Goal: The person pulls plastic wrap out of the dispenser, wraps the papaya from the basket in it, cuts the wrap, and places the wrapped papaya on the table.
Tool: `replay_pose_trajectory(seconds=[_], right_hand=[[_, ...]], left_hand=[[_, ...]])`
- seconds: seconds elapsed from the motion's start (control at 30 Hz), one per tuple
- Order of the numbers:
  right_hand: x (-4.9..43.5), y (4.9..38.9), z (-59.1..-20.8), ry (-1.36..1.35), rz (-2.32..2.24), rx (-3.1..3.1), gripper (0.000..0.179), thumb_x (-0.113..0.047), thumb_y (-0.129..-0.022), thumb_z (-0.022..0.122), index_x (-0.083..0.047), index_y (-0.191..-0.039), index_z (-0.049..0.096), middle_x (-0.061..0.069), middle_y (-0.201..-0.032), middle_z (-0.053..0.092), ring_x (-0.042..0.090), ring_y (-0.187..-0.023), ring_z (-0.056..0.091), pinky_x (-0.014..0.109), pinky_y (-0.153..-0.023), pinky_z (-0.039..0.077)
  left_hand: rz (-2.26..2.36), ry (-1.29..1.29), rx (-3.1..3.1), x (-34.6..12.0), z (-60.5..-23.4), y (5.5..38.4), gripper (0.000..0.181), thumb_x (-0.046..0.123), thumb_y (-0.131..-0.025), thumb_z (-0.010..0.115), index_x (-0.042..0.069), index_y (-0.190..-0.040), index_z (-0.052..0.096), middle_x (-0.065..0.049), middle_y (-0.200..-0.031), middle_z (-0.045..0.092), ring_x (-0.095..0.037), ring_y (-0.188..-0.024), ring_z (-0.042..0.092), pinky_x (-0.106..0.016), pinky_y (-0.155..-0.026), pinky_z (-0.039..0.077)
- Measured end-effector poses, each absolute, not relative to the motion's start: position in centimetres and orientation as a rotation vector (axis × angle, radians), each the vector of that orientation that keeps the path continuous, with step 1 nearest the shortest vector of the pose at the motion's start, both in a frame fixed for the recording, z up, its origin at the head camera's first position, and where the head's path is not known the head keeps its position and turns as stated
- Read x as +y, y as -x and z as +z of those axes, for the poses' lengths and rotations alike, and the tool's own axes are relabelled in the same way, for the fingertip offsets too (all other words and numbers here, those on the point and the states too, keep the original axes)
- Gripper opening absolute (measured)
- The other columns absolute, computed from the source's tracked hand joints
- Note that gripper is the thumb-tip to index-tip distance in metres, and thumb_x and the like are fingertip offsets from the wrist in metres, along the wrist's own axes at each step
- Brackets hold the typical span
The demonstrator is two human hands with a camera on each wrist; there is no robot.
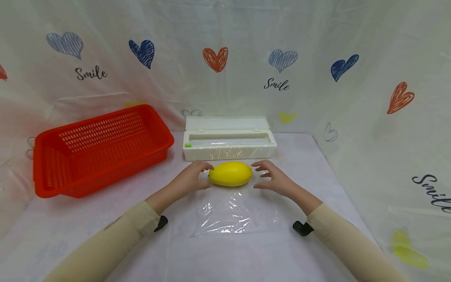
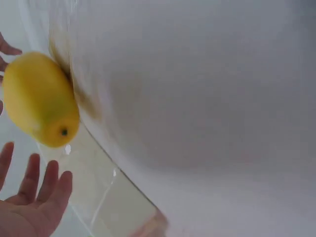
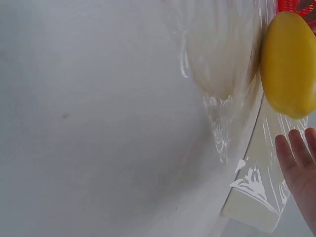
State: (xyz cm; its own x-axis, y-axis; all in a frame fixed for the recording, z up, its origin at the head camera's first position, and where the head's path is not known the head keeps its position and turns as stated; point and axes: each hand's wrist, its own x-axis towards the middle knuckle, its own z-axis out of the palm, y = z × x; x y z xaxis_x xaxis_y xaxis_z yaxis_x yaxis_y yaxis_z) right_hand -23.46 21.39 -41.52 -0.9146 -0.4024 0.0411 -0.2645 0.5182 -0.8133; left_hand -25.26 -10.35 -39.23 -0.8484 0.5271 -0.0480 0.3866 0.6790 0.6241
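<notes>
A smooth yellow oval fruit [image 1: 230, 174] with a small dark stem spot lies sideways on a sheet of clear plastic wrap [image 1: 232, 213]. My left hand [image 1: 195, 176] is at its left end, fingers spread and loosely bent, fingertips right by the fruit in the head view. In the left wrist view, the left hand's fingers [image 2: 32, 180] are apart from the fruit [image 2: 42, 98]. Off the other end stands my right hand [image 1: 276, 178], its fingers parted and a small gap between them and the fruit. The wrap stretches from a white dispenser box [image 1: 229, 152] behind the fruit.
The box's lid [image 1: 227, 123] stands raised at the back, and a small green slider [image 1: 188, 145] sits at its left end. To the left is a red slotted plastic basket [image 1: 123, 172]. A curtain printed with hearts hangs behind the white-covered table [image 1: 229, 258].
</notes>
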Motion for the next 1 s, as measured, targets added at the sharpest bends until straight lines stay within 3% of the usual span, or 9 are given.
replay_pose_trajectory(seconds=[0.2,0.43,0.57,0.73,0.87,1.0], right_hand=[[22.9,20.6,-42.1,0.638,-1.244,2.538,0.050,-0.010,-0.081,0.080,-0.003,-0.125,0.057,0.012,-0.125,0.058,0.032,-0.116,0.054,0.047,-0.099,0.045],[23.9,18.0,-43.2,0.753,-1.117,2.434,0.031,-0.013,-0.080,0.081,-0.016,-0.105,0.065,-0.006,-0.101,0.068,0.019,-0.101,0.060,0.037,-0.094,0.048],[24.4,17.1,-43.9,0.825,-1.055,2.412,0.024,-0.018,-0.079,0.083,-0.016,-0.096,0.066,-0.008,-0.091,0.068,0.012,-0.089,0.061,0.029,-0.085,0.050],[24.7,16.5,-44.3,0.913,-0.960,2.431,0.031,-0.026,-0.073,0.087,-0.018,-0.092,0.064,-0.011,-0.091,0.063,0.009,-0.086,0.057,0.026,-0.081,0.049],[24.7,16.4,-44.5,1.054,-0.887,2.432,0.036,-0.023,-0.070,0.088,-0.018,-0.094,0.063,-0.010,-0.093,0.059,0.008,-0.087,0.054,0.025,-0.081,0.047],[24.8,16.4,-44.4,1.031,-0.836,2.443,0.032,-0.013,-0.075,0.084,-0.021,-0.096,0.062,-0.013,-0.094,0.058,0.006,-0.089,0.054,0.025,-0.082,0.048]], left_hand=[[0.778,-1.026,2.492,-11.7,-39.8,20.7,0.036,0.016,-0.078,0.083,0.009,-0.109,0.067,-0.001,-0.100,0.065,-0.020,-0.096,0.058,-0.037,-0.089,0.049],[0.683,-1.368,2.318,-12.3,-41.5,18.1,0.028,0.016,-0.073,0.087,0.011,-0.094,0.069,0.008,-0.085,0.062,-0.006,-0.082,0.058,-0.020,-0.078,0.047],[0.581,-1.377,2.305,-12.4,-41.8,17.5,0.028,0.016,-0.071,0.088,0.014,-0.092,0.068,0.013,-0.080,0.056,-0.001,-0.077,0.051,-0.018,-0.074,0.045],[0.473,-1.329,2.341,-12.6,-42.1,17.1,0.031,0.009,-0.068,0.087,0.017,-0.089,0.066,0.013,-0.078,0.047,-0.002,-0.075,0.044,-0.020,-0.072,0.044],[0.475,-1.270,2.363,-12.9,-42.2,17.0,0.031,0.001,-0.070,0.084,0.018,-0.088,0.065,0.012,-0.077,0.046,-0.003,-0.074,0.043,-0.020,-0.070,0.044],[0.519,-1.339,2.395,-13.2,-42.0,16.9,0.031,-0.011,-0.075,0.071,0.017,-0.087,0.064,0.011,-0.074,0.046,-0.003,-0.071,0.044,-0.019,-0.068,0.044]])
